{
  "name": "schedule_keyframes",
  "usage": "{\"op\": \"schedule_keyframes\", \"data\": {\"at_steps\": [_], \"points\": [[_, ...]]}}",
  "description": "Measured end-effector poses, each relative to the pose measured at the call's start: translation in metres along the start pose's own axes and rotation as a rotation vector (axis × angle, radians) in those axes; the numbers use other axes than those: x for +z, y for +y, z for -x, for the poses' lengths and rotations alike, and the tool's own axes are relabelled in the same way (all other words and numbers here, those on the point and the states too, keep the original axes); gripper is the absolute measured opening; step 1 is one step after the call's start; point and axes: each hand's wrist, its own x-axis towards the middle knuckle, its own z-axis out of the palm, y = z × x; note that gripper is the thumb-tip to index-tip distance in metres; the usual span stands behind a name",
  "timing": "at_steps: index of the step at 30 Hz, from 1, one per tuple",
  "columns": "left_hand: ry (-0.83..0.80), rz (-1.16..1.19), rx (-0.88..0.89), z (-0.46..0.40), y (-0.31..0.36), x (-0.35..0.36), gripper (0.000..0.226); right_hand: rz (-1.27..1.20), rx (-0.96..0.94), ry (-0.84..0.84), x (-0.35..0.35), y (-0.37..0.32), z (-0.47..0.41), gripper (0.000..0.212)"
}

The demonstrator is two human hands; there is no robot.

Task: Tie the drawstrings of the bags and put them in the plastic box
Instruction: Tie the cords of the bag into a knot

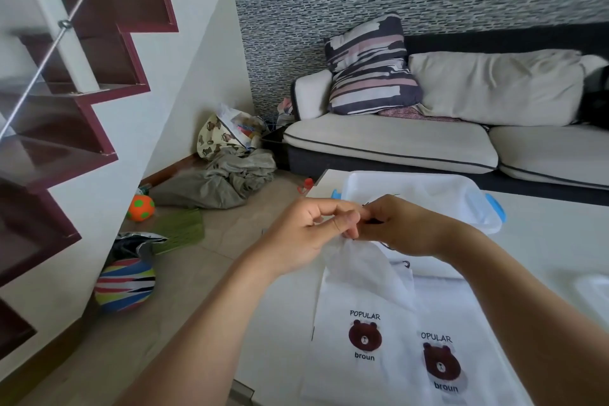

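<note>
Head view: your left hand (309, 227) and right hand (395, 224) pinch drawstrings at bag (359, 313) neck, gathered above counter (543, 241). Step: tying. Next: cinch knot, drop into box (461, 188) behind.

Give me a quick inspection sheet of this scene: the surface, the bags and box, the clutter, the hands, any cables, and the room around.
Surface: white table, bags lying on its near part.
Job's things: white bear-print bag with its gathered top lifted in both hands; second bear-print bag flat beside it; clear plastic box with blue latches behind the hands, contents cannot be told.
Clutter: on the floor, an orange ball, a striped ball, grey cloth and a bear-print sack.
Hands: left hand and right hand meet at the bag's top, each with a pinching grip on the dark drawstring.
Cables: nothing seen.
Surroundings: sofa with a striped cushion, staircase on the left.
</note>
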Motion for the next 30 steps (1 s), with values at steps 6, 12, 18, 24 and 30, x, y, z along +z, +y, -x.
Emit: {"op": "schedule_keyframes", "data": {"at_steps": [6, 12, 18, 24, 30], "points": [[0.164, 0.053, -0.02, 0.002, -0.004, -0.002, 0.029, 0.068, -0.005, 0.002, 0.004, 0.0, 0.0, 0.024], [0.168, 0.121, -0.101, 0.001, -0.009, -0.001, 0.024, -0.163, 0.012, 0.059, -0.006, 0.001, 0.008, 0.044], [0.244, 0.176, -0.177, -0.002, -0.005, 0.007, 0.023, -0.104, -0.01, 0.178, 0.002, -0.001, 0.002, 0.041], [0.304, 0.114, -0.244, -0.003, -0.006, 0.017, 0.038, -0.267, -0.157, 0.195, 0.004, -0.003, 0.003, 0.027], [0.277, 0.091, -0.227, -0.002, -0.004, 0.023, 0.042, -0.277, -0.218, 0.198, -0.001, -0.006, 0.01, 0.014]]}}
